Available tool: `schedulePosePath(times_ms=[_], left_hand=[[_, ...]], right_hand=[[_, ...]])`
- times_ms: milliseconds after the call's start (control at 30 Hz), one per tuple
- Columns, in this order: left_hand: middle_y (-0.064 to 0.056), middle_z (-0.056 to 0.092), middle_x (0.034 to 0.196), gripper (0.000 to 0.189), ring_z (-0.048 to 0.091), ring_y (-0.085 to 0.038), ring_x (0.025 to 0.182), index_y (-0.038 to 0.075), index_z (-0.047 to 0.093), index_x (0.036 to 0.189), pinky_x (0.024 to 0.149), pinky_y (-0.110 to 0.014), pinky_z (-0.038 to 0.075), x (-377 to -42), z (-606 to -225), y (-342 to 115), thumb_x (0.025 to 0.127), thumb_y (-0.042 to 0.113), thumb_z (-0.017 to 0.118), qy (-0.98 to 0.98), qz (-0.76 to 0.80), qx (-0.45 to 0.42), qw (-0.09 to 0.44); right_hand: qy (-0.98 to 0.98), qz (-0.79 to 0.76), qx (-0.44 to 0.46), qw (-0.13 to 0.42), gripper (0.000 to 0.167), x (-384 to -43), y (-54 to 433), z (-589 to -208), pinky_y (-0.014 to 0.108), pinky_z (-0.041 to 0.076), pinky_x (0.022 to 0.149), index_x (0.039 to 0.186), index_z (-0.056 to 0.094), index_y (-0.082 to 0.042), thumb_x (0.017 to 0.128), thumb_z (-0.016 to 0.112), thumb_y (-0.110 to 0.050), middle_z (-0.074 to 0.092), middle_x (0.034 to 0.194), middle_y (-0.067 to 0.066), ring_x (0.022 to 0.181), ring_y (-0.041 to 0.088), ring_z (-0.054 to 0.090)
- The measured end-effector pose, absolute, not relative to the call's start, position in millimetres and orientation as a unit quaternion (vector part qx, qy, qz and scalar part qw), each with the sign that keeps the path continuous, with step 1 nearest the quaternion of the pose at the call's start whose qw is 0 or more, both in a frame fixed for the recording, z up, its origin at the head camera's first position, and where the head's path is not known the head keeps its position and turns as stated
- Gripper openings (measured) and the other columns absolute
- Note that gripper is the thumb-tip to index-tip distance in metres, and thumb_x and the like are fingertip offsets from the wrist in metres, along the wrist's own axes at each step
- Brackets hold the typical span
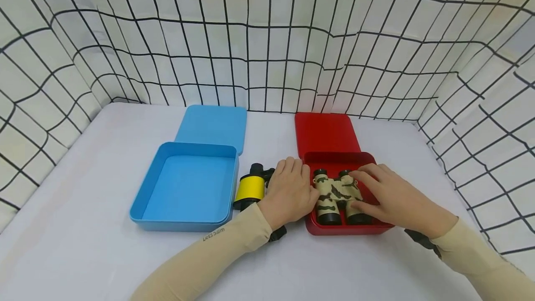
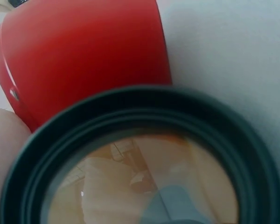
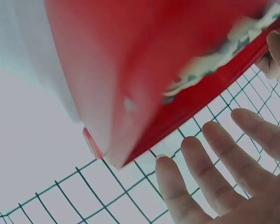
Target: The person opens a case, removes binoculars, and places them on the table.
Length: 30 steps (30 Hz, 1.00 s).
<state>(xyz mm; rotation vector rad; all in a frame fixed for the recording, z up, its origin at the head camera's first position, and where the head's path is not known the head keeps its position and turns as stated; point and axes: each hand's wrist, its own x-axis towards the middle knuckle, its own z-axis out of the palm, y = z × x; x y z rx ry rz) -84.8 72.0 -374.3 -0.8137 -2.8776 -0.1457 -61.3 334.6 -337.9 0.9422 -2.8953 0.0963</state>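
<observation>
Camouflage-patterned binoculars [image 1: 337, 190] lie inside the red box [image 1: 351, 230], its lid folded back behind it. My right hand [image 1: 386, 199] is over the box's right side, its fingertips and thumb right at the binoculars' right barrel. In the right wrist view its fingers [image 3: 207, 163] are spread apart. My left hand [image 1: 290, 194] rests against the left wall of the red box, thumb by the rim; its fingertips are hidden. Under that hand and forearm stand yellow-and-black binoculars [image 1: 251, 187], partly covered. A black-rimmed lens [image 2: 144, 100] fills the lower left wrist view.
Left of the yellow-and-black binoculars stands a light blue box [image 1: 190, 185] with nothing in it, its lid [image 1: 213, 124] lying open behind. A white sheet [image 1: 83, 189] covers the surface. Black wire grid panels [image 1: 269, 41] rise at the back and both sides.
</observation>
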Motion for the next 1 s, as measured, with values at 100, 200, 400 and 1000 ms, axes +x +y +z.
schedulePosePath(times_ms=[100, 200, 400, 1000], left_hand=[[-0.006, 0.056, 0.099, 0.027, 0.047, -0.022, 0.102, 0.01, 0.057, 0.103, 0.092, -0.034, 0.041, -86, -374, 71, 0.099, 0.036, 0.049, -0.959, -0.06, -0.269, 0.071], [-0.006, 0.056, 0.101, 0.028, 0.047, -0.022, 0.103, 0.01, 0.058, 0.105, 0.093, -0.035, 0.042, -86, -375, 71, 0.099, 0.037, 0.05, -0.958, -0.066, -0.27, 0.064], [-0.006, 0.058, 0.104, 0.032, 0.047, -0.021, 0.104, 0.01, 0.059, 0.11, 0.093, -0.035, 0.043, -86, -373, 71, 0.1, 0.039, 0.051, -0.957, -0.062, -0.274, 0.064], [-0.006, 0.056, 0.101, 0.031, 0.047, -0.021, 0.102, 0.01, 0.058, 0.108, 0.092, -0.034, 0.042, -85, -372, 69, 0.1, 0.039, 0.05, -0.958, -0.045, -0.276, 0.064]], right_hand=[[-0.947, 0.028, 0.318, 0.043, 0.072, -66, 331, -333, 0.041, 0.063, 0.089, 0.136, 0.062, -0.009, 0.08, 0.087, -0.046, 0.063, 0.125, 0.006, 0.109, 0.021, 0.062], [-0.943, 0.024, 0.329, 0.033, 0.072, -72, 327, -332, 0.043, 0.062, 0.092, 0.136, 0.061, -0.01, 0.079, 0.087, -0.045, 0.064, 0.125, 0.006, 0.11, 0.022, 0.062], [-0.946, 0.014, 0.324, 0.004, 0.076, -84, 320, -330, 0.043, 0.062, 0.092, 0.138, 0.06, -0.013, 0.077, 0.087, -0.051, 0.064, 0.129, 0.005, 0.114, 0.024, 0.06], [-0.934, 0.018, 0.355, -0.034, 0.07, -98, 296, -329, 0.043, 0.061, 0.094, 0.139, 0.06, -0.015, 0.082, 0.083, -0.051, 0.063, 0.13, 0.003, 0.118, 0.022, 0.059]])
